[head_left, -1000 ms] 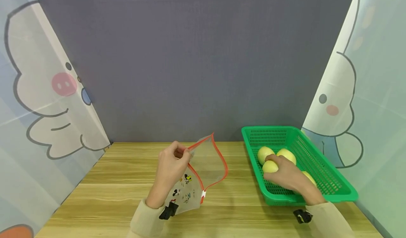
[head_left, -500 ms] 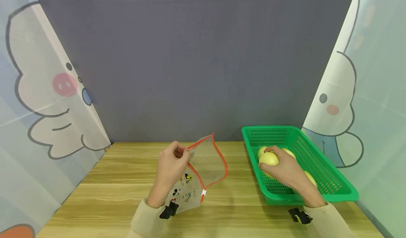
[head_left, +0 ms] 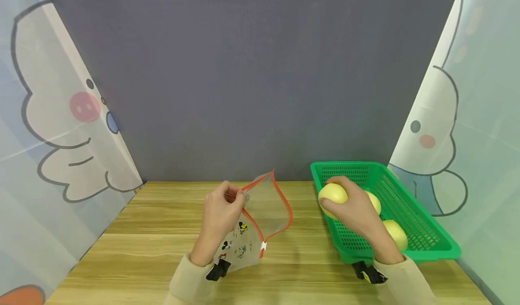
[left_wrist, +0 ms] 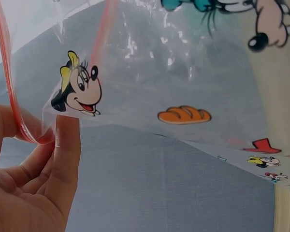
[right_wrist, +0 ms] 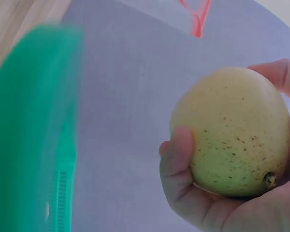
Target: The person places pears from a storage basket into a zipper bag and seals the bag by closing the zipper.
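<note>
One mango (head_left: 333, 192) is clamped in the right hand (head_left: 357, 208), fingers on its far side and thumb on its near side. In the head view it overlaps the left rim of the green plastic basket (head_left: 436, 254); the right wrist view shows it raised, with a gap between its skin and the rim. Brown specks and one stem stub mark its surface.

Two further mangoes, a near one (head_left: 396, 235) and a far one (head_left: 373, 202), are visible inside the basket; whether the hand hides others cannot be told. The basket occupies the far right corner of the desk (head_left: 300, 251), alongside its right edge.

The left hand (head_left: 221, 214) pinches the lip of one transparent zip bag (head_left: 270, 210) between thumb and fingers. The bag's two red zip edges bow apart, leaving the mouth open. One white slider (head_left: 264, 246) sits near the mouth's near end. Cartoon prints cover the bag.

A strip of desk surface separates the bag's mouth from the basket's left rim. A wider area extends from the left hand to the desk's left edge. One dark backdrop (head_left: 243, 84) rises behind the far edge.
</note>
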Demonstrator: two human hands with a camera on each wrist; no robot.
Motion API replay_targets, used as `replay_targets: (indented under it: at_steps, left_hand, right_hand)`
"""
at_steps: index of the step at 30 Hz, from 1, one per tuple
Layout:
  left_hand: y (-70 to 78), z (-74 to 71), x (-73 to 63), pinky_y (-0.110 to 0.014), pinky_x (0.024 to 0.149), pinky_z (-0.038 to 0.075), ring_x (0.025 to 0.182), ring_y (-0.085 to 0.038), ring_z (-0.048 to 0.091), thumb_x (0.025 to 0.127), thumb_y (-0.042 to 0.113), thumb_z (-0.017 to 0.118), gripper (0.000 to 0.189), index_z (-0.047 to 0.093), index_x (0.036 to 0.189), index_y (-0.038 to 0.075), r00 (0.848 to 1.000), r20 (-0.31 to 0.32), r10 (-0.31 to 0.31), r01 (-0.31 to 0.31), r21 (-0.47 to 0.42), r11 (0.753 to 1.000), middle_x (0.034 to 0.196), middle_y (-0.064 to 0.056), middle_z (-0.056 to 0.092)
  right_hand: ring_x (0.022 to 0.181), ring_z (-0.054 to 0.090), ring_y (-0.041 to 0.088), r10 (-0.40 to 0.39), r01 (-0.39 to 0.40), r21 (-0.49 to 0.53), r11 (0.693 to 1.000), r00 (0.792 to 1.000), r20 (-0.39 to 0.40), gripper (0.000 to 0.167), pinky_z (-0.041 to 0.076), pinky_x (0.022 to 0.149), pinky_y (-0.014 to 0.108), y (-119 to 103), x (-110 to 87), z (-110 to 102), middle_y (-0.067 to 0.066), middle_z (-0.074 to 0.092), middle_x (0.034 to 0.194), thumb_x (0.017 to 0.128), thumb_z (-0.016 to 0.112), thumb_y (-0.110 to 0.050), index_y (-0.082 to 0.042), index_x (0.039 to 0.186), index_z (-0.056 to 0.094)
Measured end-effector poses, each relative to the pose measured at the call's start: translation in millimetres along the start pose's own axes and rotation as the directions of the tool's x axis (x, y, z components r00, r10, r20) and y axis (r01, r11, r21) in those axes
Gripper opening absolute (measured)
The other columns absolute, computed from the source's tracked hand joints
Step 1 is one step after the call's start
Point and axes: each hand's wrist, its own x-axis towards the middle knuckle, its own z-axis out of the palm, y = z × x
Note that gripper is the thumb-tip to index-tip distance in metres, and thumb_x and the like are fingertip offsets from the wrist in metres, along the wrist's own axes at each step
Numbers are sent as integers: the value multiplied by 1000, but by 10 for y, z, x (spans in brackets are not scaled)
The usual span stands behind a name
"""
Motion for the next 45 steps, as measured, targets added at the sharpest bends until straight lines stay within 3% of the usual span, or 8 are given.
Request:
replay_targets:
  at_steps: [10, 17, 22, 29, 34, 45]
  left_hand:
    - [-8, 2, 17, -31, 57, 53, 63, -11, 65, 90, 8, 65, 8, 69, 85, 11, 1000, 11, -5, 5, -28, 1000, 72, 2, 71]
    - [-8, 10, 3, -31, 58, 53, 63, -11, 64, 91, 8, 64, 9, 70, 85, 12, 1000, 9, -2, 2, -18, 1000, 72, 2, 70]
    - [-14, 25, -4, -31, 58, 53, 63, -10, 64, 91, 7, 65, 9, 70, 84, 12, 1000, -2, 17, -17, -6, 1000, 71, 2, 70]
    - [-10, 33, 6, -30, 57, 53, 62, -10, 64, 91, 7, 65, 10, 70, 83, 12, 1000, -10, 29, -29, -4, 1000, 71, 2, 70]
    - [-4, 37, 3, -30, 57, 53, 63, -10, 64, 90, 7, 65, 10, 69, 83, 12, 1000, -7, 21, -22, -4, 1000, 72, 3, 70]
    - [-3, 41, 0, -30, 58, 53, 63, -9, 64, 89, 7, 65, 10, 69, 83, 13, 1000, -5, 22, -22, -17, 1000, 71, 4, 70]
  right_hand:
    - [81, 57, 27, -7, 12, 144, 989, 999, -31, 42, 50, 62, 37, -204, 31, 116, 14, 61, 111, 88, 73, -24, -19, 128, 60]
    - [83, 58, 29, -44, 49, 223, 974, 999, -26, 45, 51, 64, 38, -300, 36, 244, 13, 59, 124, 89, 74, -21, -20, 132, 59]
    - [87, 59, 29, -62, 67, 295, 953, 998, -26, 48, 52, 67, 38, -350, 28, 325, 14, 57, 131, 91, 74, -23, -18, 136, 57]
    - [91, 58, 29, -111, 108, 402, 909, 994, -15, 48, 52, 72, 40, -386, 27, 475, 13, 57, 129, 92, 75, -19, -17, 136, 56]
    - [93, 59, 28, -158, 146, 422, 895, 987, -7, 47, 53, 74, 41, -380, 41, 551, 14, 58, 128, 91, 75, -16, -16, 135, 57]
    - [90, 59, 25, -197, 140, 403, 904, 975, 104, 46, 56, 69, 39, -396, 33, 610, 16, 58, 121, 91, 74, -18, -13, 133, 58]
